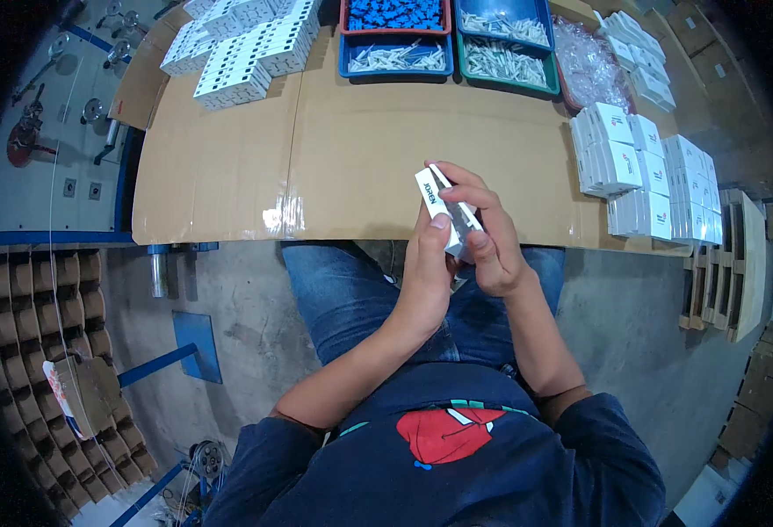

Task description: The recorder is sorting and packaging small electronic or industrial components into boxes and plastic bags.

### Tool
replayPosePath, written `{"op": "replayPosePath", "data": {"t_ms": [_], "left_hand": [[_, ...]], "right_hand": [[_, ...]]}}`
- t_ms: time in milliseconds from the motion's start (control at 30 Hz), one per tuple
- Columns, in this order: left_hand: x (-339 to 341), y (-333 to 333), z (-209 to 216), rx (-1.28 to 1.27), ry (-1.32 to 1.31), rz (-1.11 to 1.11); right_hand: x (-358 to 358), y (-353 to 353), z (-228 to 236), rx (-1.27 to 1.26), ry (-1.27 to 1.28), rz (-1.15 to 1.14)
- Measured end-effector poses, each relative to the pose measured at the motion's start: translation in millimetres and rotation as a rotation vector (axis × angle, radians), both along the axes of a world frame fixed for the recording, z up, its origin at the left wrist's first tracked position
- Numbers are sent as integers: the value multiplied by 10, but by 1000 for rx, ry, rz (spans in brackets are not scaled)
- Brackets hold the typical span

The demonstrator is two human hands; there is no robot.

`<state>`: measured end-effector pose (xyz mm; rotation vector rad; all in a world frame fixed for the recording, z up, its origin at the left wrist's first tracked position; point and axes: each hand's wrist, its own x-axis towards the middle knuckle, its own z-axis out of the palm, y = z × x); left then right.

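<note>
Between my two hands is a small white cardboard box (430, 193) with dark print, held tilted just above the table's near edge. A dark grey strip runs along its length; whether that is an opening or something inside, I cannot tell. My left hand (424, 277) closes on the box's left side, thumb lying on its face. From the right, my right hand (497, 241) wraps it, with fingers over the far end and the thumb by the near end. My fingers hide part of the box.
A cardboard-covered table (360, 158) lies before me. White boxes (233, 81) are stacked at far left, more white cartons (610, 158) at right. Bins of blue pieces (395, 15) and white pieces (505, 66) stand at the back, beside clear plastic bags (590, 61). A wooden pallet (738, 272) is at right.
</note>
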<state>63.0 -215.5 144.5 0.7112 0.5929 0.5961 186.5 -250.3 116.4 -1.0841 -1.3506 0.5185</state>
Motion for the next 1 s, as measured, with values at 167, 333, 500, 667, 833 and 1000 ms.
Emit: {"op": "replayPosePath", "data": {"t_ms": [167, 333, 500, 667, 833, 1000], "left_hand": [[-11, 27, 35, -17, -11, -52], [-5, 9, 112, 3, -6, -43], [-26, 35, 76, 43, -124, -99], [-30, 0, 163, 254, -151, -165], [-20, -42, 143, 278, -176, -175], [-15, -57, 151, 325, -162, -183]], "right_hand": [[20, 12, 46, 15, -19, 0], [8, -1, 40, 40, 15, -23], [52, -46, 53, 42, 721, 21], [179, -62, 87, 96, 1089, 156], [199, -91, 128, 132, 1271, 216], [215, -95, 112, 135, 1288, 244]]}}
